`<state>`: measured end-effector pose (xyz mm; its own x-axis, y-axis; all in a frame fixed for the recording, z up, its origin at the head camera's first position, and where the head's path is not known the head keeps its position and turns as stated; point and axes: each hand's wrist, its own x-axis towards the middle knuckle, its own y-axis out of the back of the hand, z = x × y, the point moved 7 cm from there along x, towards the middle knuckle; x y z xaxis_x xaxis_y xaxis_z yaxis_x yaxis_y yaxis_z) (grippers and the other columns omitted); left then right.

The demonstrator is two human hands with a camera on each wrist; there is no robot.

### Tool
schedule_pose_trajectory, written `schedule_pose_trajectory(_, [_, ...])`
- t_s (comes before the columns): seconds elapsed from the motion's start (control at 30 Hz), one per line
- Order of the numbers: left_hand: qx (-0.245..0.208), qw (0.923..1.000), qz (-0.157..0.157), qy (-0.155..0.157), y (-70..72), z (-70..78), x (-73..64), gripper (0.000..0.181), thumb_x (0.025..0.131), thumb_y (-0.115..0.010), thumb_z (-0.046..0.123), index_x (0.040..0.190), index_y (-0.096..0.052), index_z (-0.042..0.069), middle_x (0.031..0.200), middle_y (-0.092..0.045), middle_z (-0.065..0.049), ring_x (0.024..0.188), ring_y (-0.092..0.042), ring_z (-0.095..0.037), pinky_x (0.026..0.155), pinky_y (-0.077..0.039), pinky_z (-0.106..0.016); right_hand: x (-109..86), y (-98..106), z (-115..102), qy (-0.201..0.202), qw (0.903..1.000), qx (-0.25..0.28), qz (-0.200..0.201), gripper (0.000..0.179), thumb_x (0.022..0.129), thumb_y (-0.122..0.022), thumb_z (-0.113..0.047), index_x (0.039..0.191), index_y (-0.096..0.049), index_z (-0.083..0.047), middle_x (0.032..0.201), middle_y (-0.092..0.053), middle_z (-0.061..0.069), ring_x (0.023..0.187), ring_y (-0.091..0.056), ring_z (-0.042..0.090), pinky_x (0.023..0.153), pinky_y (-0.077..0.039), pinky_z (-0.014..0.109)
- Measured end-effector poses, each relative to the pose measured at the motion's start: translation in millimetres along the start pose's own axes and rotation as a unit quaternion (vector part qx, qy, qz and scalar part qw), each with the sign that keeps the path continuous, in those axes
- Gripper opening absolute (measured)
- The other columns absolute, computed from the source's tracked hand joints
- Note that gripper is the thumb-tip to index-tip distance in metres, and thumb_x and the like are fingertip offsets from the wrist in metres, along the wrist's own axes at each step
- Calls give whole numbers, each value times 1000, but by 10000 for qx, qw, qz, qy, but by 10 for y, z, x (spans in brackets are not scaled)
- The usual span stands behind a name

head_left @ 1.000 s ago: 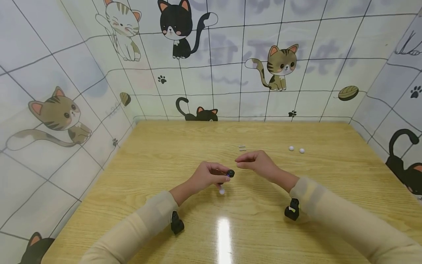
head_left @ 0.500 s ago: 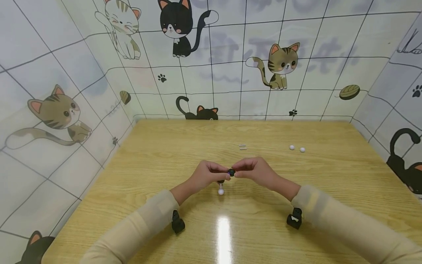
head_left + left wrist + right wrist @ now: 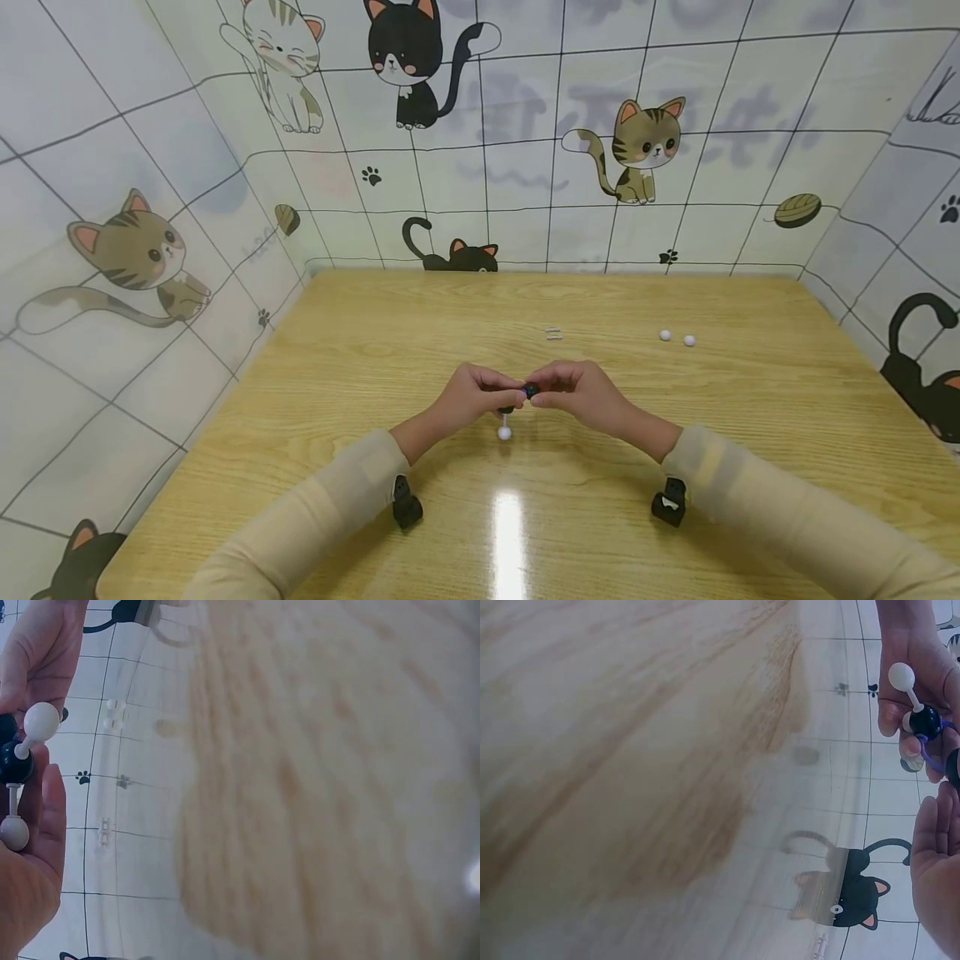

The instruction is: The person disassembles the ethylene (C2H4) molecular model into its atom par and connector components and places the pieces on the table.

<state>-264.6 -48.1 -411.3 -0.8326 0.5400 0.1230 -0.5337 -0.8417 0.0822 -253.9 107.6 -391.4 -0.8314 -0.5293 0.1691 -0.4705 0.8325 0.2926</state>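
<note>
A ball-and-stick molecular model (image 3: 505, 432) is held up over the table between both hands. Its two black balls are joined by purple flexible links, and white balls on short white sticks branch from one of them. My left hand (image 3: 474, 402) grips the model near the black ball (image 3: 925, 721) that carries the white ball (image 3: 901, 676). From the other side, my right hand (image 3: 576, 390) pinches the second black ball (image 3: 530, 390) between thumb and fingers. Part of the model is hidden by the fingers.
Two short pale sticks (image 3: 553, 333) lie on the wooden table (image 3: 390, 333) beyond the hands. Farther right are two loose white balls (image 3: 677, 338). Cat-printed, tile-patterned walls (image 3: 517, 192) rise behind the table and at both sides.
My right hand has come leftward and down to the model and taken hold of the outer black ball. The left hand keeps its grip, with the white ball now hanging clear below it.
</note>
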Motion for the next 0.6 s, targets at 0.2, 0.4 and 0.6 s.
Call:
schedule_pose_trajectory(0.2, [136, 9998, 68, -135, -8, 29, 4, 19, 90, -71, 10, 102, -74, -4, 91, -72, -16, 65, -65, -25, 67, -57, -38, -29, 0, 12, -97, 9997, -186, 116, 21, 91, -69, -11, 110, -68, -1, 96, -66, 11, 85, -63, 23, 77, -54, 37])
schedule_pose_trajectory(0.4, [243, 9993, 216, -177, -22, 46, 10, 17, 86, -75, 10, 98, -75, -2, 88, -73, -10, 61, -61, -22, 67, -57, -35, -57, 14, 53, -216, 9993, -51, 294, 20, 90, -71, -12, 107, -69, -1, 92, -67, 10, 84, -63, 31, 76, -54, 45])
schedule_pose_trajectory(0.6, [541, 9970, 419, -374, -23, 61, 7, 12, 87, -75, 10, 95, -77, 1, 86, -72, -8, 57, -49, -49, 50, -44, -26, -76, -1, 69, -269, 9988, 94, 387, 24, 90, -72, -12, 110, -67, 1, 93, -66, 12, 86, -63, 37, 75, -55, 39])
